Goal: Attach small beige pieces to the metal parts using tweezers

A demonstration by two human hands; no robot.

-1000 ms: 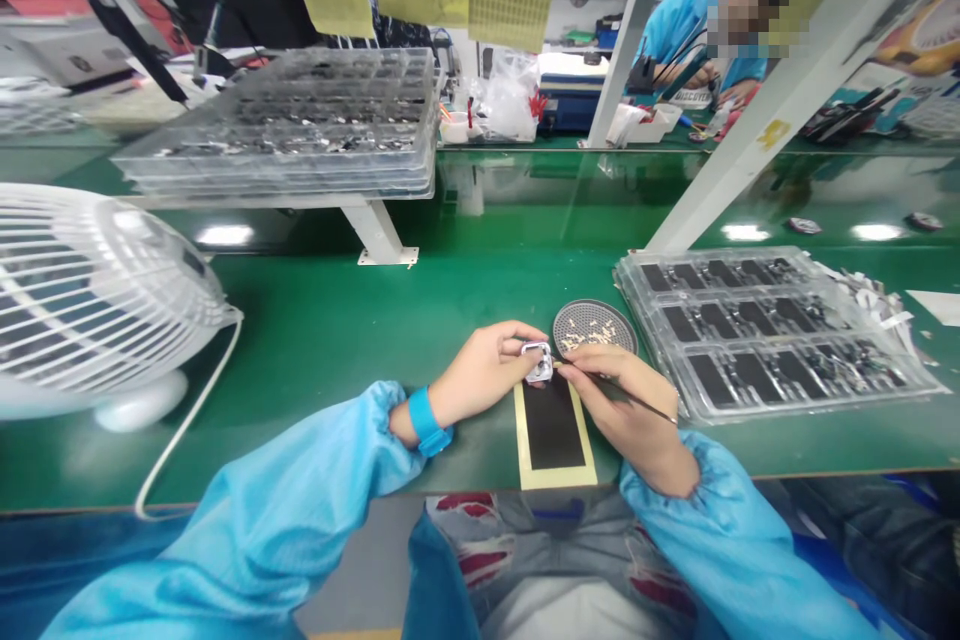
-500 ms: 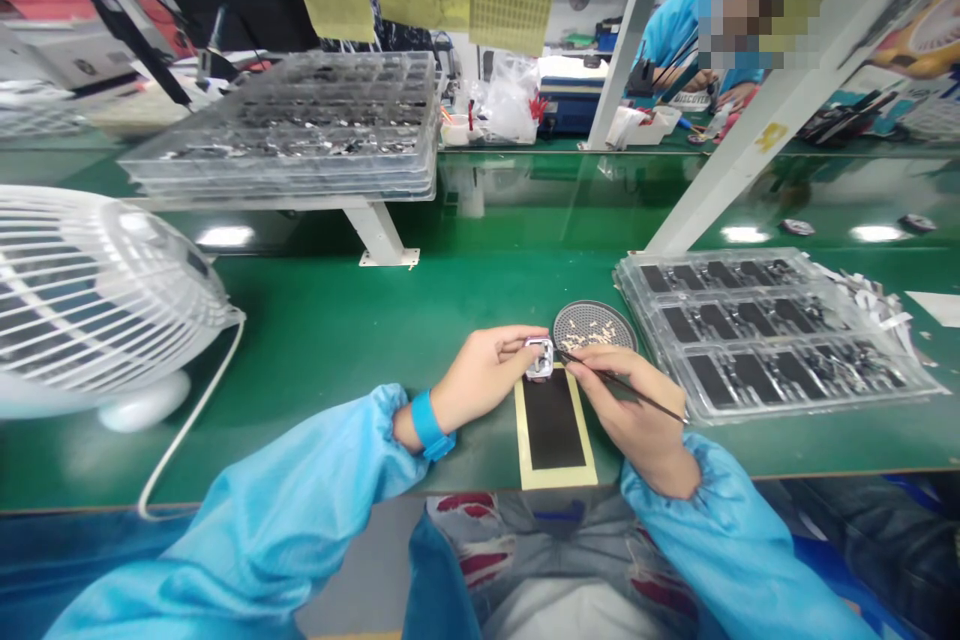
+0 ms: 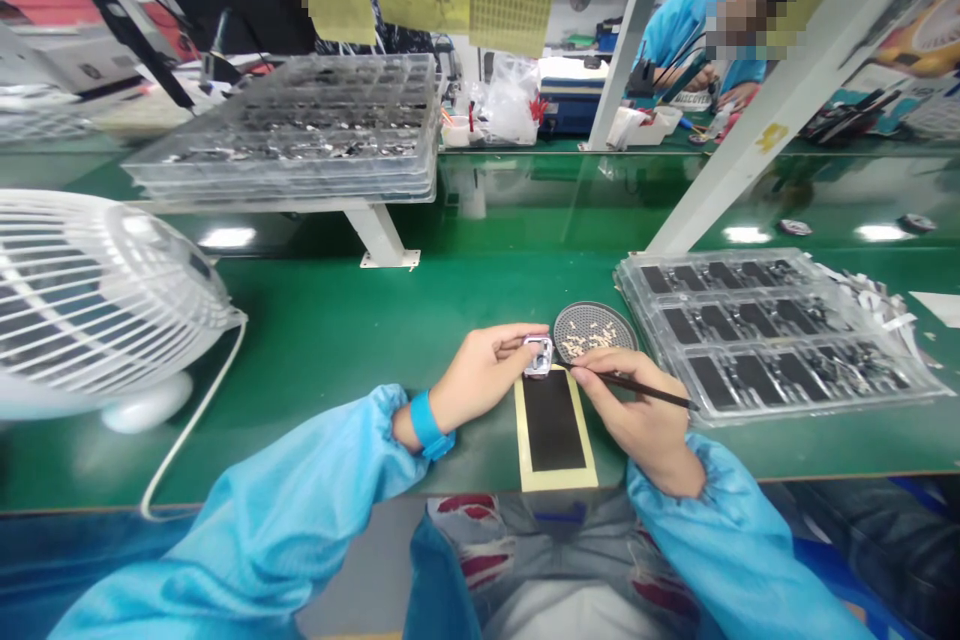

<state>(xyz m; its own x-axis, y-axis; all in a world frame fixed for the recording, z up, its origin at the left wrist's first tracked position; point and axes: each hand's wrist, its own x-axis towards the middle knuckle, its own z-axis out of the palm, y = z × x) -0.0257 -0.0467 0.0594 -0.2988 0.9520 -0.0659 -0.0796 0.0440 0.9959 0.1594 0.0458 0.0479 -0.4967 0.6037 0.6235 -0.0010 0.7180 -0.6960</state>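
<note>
My left hand (image 3: 484,370) is closed on a small silvery square case that looks like a watch housing (image 3: 538,356), held above the top end of a black pad with a pale yellow border (image 3: 555,420). Between the fingers of my right hand (image 3: 637,410) are dark tweezers (image 3: 645,388), their tip pointing left toward the housing. Whether the tip touches it or grips anything is too small to tell. Just behind both hands lies a round grey perforated dish (image 3: 592,320) with many tiny beige pieces (image 3: 596,340) in it.
Stacked clear trays of dark parts (image 3: 750,330) lie to the right. A white fan (image 3: 105,300) stands at left, its cable on the green bench (image 3: 322,340). More trays (image 3: 300,130) sit on a raised shelf. Another person (image 3: 682,20) works across the bench.
My right hand has shifted slightly right, and the tweezers' tip has drawn back a little from the housing. My left hand keeps nearly the same place.
</note>
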